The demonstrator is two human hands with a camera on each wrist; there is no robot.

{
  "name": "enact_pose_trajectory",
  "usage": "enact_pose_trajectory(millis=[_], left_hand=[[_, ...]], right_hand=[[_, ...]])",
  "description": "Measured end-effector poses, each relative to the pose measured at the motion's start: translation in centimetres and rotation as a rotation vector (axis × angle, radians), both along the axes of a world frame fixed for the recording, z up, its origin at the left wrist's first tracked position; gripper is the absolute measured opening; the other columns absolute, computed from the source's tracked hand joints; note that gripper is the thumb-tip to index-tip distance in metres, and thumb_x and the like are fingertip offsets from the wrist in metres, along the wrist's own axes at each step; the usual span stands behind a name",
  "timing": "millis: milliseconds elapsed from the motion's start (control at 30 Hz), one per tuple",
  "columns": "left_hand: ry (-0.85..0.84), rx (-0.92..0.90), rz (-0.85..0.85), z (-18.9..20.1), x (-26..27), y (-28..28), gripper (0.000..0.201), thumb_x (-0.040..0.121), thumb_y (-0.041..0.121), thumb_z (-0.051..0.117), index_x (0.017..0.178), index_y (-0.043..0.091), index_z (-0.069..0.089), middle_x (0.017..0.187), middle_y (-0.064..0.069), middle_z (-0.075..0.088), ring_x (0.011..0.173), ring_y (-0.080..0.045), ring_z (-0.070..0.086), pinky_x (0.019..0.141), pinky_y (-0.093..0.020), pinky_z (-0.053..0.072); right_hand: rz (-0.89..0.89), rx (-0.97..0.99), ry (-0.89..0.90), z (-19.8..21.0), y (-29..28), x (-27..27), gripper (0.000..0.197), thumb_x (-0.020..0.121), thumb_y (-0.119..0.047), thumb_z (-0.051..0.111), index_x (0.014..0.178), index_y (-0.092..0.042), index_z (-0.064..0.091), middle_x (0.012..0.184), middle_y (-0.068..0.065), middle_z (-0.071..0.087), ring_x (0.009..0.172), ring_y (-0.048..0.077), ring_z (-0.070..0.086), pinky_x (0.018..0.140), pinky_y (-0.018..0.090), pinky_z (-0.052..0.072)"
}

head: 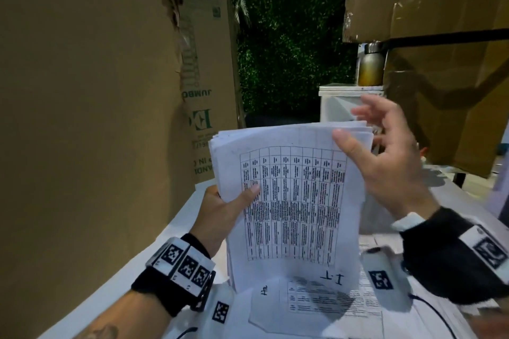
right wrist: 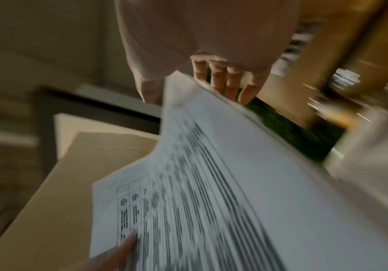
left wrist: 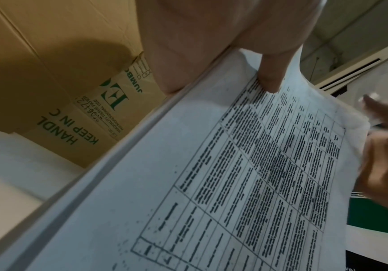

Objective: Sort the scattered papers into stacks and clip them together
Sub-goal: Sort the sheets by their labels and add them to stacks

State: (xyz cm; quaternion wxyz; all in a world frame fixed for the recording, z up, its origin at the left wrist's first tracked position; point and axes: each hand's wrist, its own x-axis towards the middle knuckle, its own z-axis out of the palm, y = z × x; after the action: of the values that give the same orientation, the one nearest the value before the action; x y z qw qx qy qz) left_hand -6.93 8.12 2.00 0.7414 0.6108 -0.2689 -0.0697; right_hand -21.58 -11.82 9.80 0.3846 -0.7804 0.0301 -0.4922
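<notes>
Two hands on one paper stack [head: 292, 201], held upright above tabletop [head: 115, 270], long axis 12-to-6. Left hand [head: 228, 209] clamped at 9 o'clock edge; right hand [head: 385, 157] thumb pressed at 1 o'clock corner, fingers [head: 369, 110] spread behind.

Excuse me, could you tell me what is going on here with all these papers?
A person is holding a stack of printed table sheets upright above a white table. The left hand grips its left edge, thumb on the front page, while the right hand pinches the top right corner. More papers lie on the table underneath. No clip is visible.
</notes>
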Motion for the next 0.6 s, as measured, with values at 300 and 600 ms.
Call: enact_pose_trajectory(millis=[300,600], left_hand=[[-0.030,0.068,-0.035,-0.9,0.6,0.0,0.027,0.080,0.013,0.078,0.104,0.023,0.073,0.099,0.008,0.082,0.095,-0.010,0.077,0.090,-0.033,0.059],[-0.025,0.207,0.024,-4.0,2.9,-1.3,0.020,0.079,0.029,0.085,0.084,0.020,0.068,0.097,-0.013,0.069,0.093,-0.029,0.065,0.087,-0.045,0.050]], right_hand=[[-0.245,-1.038,0.718,5.6,4.1,0.6,0.103,0.073,-0.087,0.033,0.154,-0.026,0.019,0.153,-0.005,0.039,0.137,0.016,0.039,0.117,0.048,0.022],[-0.215,-0.116,0.831,-0.2,-9.0,-6.2,0.062,0.080,-0.058,0.065,0.132,-0.026,0.055,0.106,-0.007,0.065,0.095,0.008,0.061,0.080,0.025,0.048]])
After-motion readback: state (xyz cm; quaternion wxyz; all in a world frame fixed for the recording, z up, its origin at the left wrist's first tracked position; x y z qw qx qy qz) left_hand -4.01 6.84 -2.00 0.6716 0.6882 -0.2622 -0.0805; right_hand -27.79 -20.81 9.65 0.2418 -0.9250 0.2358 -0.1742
